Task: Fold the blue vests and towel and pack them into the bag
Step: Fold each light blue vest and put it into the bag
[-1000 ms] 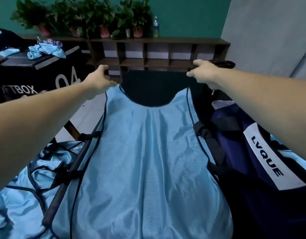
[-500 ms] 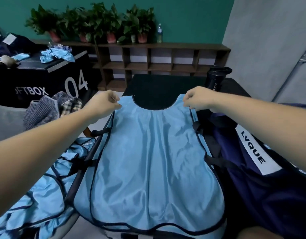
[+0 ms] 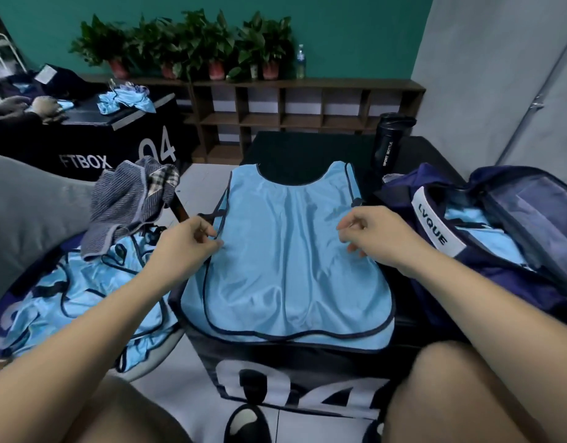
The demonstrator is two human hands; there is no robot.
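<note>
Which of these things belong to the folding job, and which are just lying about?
Job: spread vest, vest pile, striped towel, navy bag.
Lying about: black sport bottle, potted plants, water bottle, wooden shelf.

We are reading four markings, each located from the blue vest (image 3: 285,251).

1. Directly below the vest's hem, the front face of the black box (image 3: 260,353) is showing large white numerals "04".
2. To the right of the vest, a white label (image 3: 435,230) on the navy bag (image 3: 486,276) is reading "LVQUE" in dark capitals.
3. Beyond the vest's right shoulder, a black bottle (image 3: 387,148) is carrying "SPORT BOTTLE" in white, running lengthwise.
4. Far left of the vest's collar, a second black box (image 3: 122,145) is displaying "FTBOX" and "04"; the start of the word is hidden.
</note>
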